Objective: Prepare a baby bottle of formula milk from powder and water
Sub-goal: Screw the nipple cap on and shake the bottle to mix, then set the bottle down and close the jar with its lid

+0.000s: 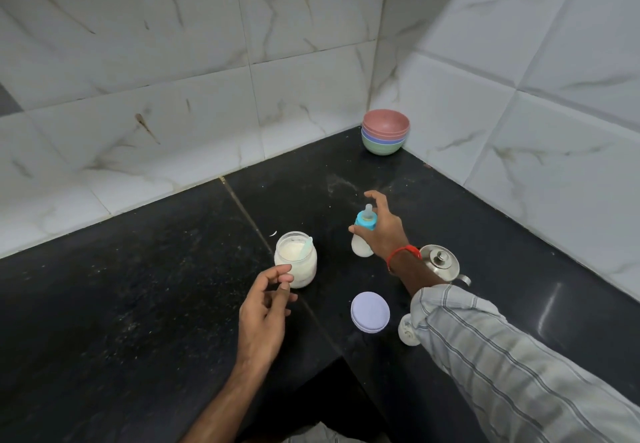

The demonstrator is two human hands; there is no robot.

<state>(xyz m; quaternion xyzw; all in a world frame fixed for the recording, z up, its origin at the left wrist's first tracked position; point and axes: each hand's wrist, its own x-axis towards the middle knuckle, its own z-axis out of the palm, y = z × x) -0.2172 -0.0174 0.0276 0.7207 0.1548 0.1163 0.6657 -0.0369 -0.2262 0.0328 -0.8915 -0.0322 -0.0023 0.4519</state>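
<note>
A small baby bottle (362, 246) with a blue collar, a clear nipple and white milk inside stands on the black counter (138, 304). My right hand (384, 227) is spread around its right side; the thumb lies across the bottle under the collar and the fingers arch apart from it behind the nipple. An open glass jar of white powder (300, 262) stands to the left with a pale blue scoop (306, 246) leaning in it. My left hand (265, 314) hovers just in front of the jar, fingers loosely curled, holding nothing.
A lavender jar lid (370, 311) lies in front of the bottle. A steel kettle (441, 264) and a clear bottle cap (408, 331) sit partly behind my right forearm. Stacked coloured bowls (385, 132) stand in the tiled corner. Powder specks dot the counter.
</note>
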